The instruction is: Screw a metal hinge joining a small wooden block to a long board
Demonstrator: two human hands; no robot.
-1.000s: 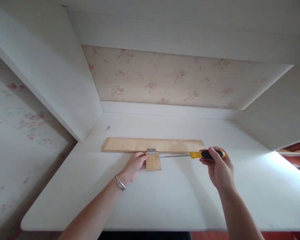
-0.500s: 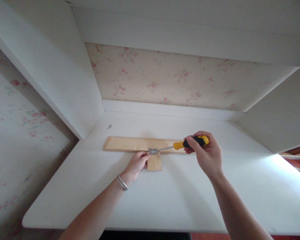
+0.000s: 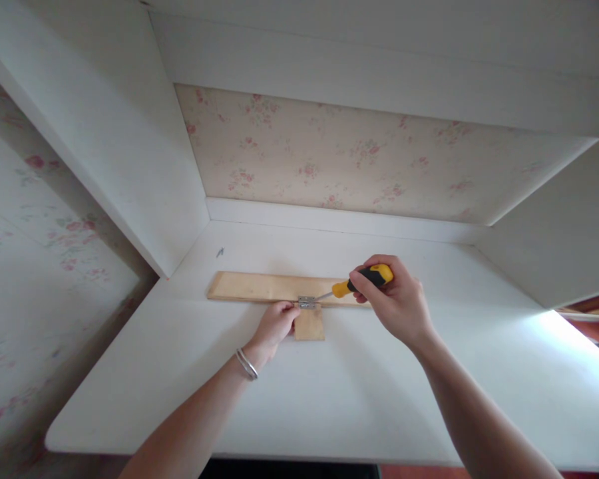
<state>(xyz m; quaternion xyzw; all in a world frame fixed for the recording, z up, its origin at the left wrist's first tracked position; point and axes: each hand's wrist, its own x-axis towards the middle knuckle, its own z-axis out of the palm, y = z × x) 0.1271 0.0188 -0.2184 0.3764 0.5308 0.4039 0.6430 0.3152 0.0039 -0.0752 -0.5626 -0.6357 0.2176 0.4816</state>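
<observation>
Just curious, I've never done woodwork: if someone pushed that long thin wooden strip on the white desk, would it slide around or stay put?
The long wooden strip looks thin and flat, so probably light and apt to slide on the smooth white desk. It likely stays stiff, not floppy. The left hand by the hinge probably steadies it against the screwdriver.

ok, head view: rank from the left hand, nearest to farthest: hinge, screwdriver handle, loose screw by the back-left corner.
From the left hand:
1. hinge, at its fingertips, just right.
2. screwdriver handle, farther right, gripped by the right hand.
3. loose screw, up-left near the white side panel.
</observation>
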